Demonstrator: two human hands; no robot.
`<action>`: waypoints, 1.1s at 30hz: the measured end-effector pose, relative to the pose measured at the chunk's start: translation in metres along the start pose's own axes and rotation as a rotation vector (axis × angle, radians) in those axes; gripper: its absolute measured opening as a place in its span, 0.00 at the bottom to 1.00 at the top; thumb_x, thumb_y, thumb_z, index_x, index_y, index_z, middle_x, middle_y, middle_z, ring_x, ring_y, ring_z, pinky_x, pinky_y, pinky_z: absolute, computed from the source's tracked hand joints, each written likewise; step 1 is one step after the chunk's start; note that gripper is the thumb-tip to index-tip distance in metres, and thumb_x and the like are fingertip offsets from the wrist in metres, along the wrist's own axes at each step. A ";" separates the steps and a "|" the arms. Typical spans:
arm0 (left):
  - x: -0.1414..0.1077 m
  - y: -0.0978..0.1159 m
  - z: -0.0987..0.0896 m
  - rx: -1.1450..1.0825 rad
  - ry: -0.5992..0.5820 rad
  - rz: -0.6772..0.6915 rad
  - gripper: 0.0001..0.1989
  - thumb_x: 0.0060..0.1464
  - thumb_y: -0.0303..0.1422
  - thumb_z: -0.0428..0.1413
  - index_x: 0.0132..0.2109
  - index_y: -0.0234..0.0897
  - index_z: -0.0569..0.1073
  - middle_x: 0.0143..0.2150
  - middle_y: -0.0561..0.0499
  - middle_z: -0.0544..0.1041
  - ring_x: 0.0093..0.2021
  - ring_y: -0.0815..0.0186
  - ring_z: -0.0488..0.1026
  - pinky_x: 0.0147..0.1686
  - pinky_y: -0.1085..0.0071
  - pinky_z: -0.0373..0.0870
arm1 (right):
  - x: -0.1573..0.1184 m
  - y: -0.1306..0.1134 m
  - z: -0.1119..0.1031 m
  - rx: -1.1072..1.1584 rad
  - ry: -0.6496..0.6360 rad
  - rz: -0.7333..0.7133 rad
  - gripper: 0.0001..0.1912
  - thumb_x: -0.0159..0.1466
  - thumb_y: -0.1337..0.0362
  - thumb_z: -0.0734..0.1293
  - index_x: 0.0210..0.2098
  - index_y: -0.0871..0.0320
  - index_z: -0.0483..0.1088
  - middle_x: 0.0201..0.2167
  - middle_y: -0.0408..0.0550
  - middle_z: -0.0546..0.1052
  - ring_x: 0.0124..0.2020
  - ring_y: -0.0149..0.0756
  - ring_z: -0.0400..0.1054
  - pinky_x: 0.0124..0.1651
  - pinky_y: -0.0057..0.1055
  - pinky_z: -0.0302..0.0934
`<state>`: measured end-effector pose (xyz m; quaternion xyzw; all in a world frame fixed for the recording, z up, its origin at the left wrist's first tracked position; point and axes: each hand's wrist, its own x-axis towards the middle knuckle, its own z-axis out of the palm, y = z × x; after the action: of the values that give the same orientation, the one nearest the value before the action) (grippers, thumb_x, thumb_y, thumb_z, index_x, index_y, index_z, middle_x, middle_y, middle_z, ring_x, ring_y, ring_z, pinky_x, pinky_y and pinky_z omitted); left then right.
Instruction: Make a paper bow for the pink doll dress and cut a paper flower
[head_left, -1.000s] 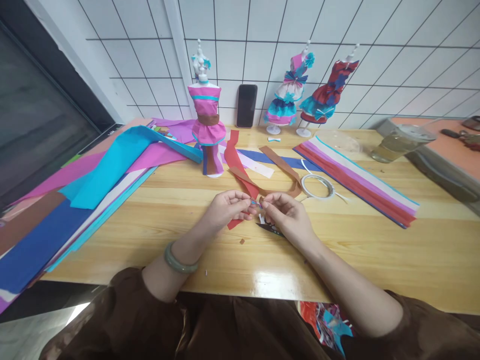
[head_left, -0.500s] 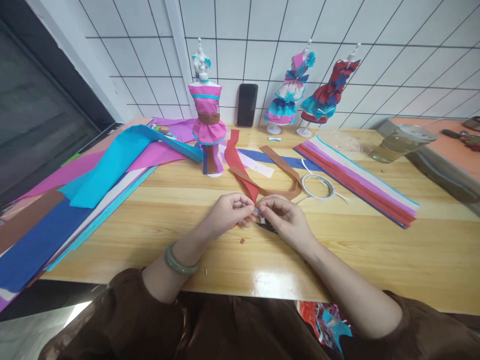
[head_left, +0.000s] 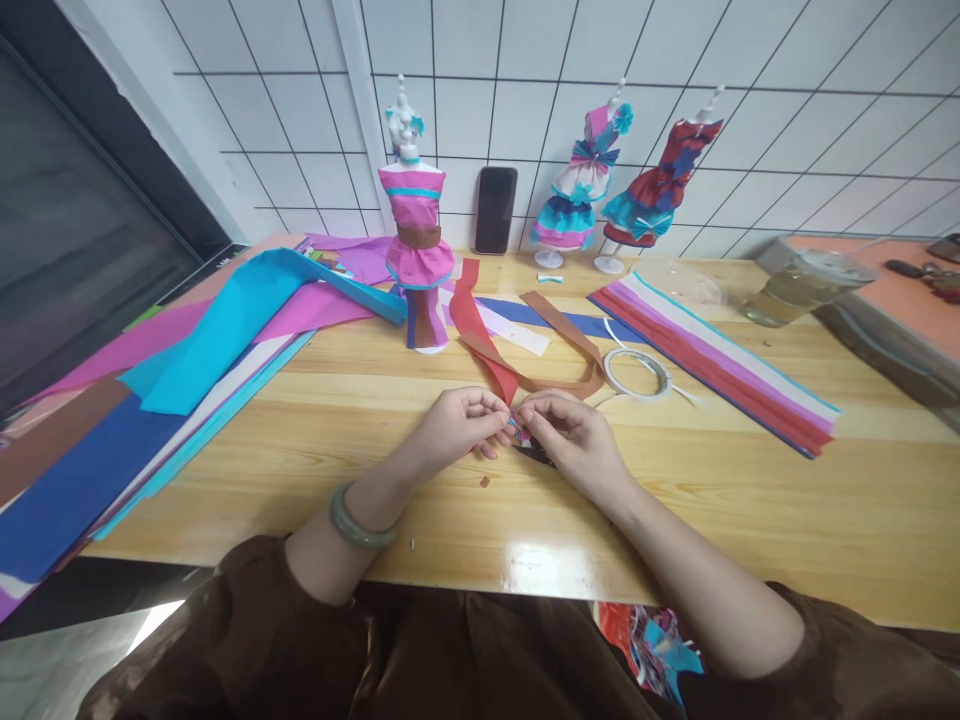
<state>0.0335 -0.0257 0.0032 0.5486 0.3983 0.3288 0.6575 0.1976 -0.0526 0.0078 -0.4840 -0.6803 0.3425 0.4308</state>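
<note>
Around the small multicoloured piece [head_left: 519, 432], at 9 to 10 o'clock, long paper strips [head_left: 217, 335] overlap, their near ends cut off by the picture's edge. At 11 o'clock a pink-dressed form [head_left: 417, 215] hides most of another behind it. The left hand [head_left: 469, 425] pinches the piece between its fingertips, partly covering it, so its shape is hard to make out. The right hand [head_left: 574, 440] grips it too, thumb against finger, half covering a dark pointed object [head_left: 531, 453] at 5 o'clock. At 2 o'clock lie a tape roll [head_left: 637, 373] and, farther out, a cup [head_left: 806, 285], its outline blurred.
</note>
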 end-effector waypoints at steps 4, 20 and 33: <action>-0.001 0.002 -0.001 0.012 -0.006 -0.016 0.09 0.47 0.34 0.56 0.32 0.31 0.69 0.26 0.49 0.74 0.21 0.74 0.70 0.20 0.78 0.68 | -0.001 0.001 0.000 -0.010 -0.027 -0.012 0.08 0.60 0.63 0.62 0.29 0.59 0.71 0.30 0.49 0.71 0.31 0.34 0.66 0.31 0.29 0.61; -0.001 0.004 -0.001 -0.076 0.001 0.010 0.12 0.46 0.36 0.57 0.36 0.31 0.68 0.30 0.48 0.74 0.27 0.71 0.71 0.21 0.77 0.69 | 0.003 0.000 -0.001 0.311 0.047 0.286 0.13 0.57 0.55 0.65 0.28 0.60 0.68 0.18 0.41 0.68 0.19 0.26 0.60 0.23 0.24 0.55; 0.001 -0.001 -0.001 -0.042 0.007 0.031 0.11 0.46 0.36 0.57 0.34 0.31 0.69 0.28 0.49 0.72 0.26 0.72 0.70 0.22 0.77 0.69 | -0.002 0.007 0.004 0.163 0.034 0.151 0.13 0.59 0.55 0.63 0.31 0.60 0.68 0.22 0.45 0.70 0.23 0.30 0.62 0.25 0.26 0.56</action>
<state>0.0330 -0.0248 0.0018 0.5398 0.3850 0.3489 0.6623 0.1969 -0.0531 -0.0002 -0.5032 -0.6042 0.4198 0.4532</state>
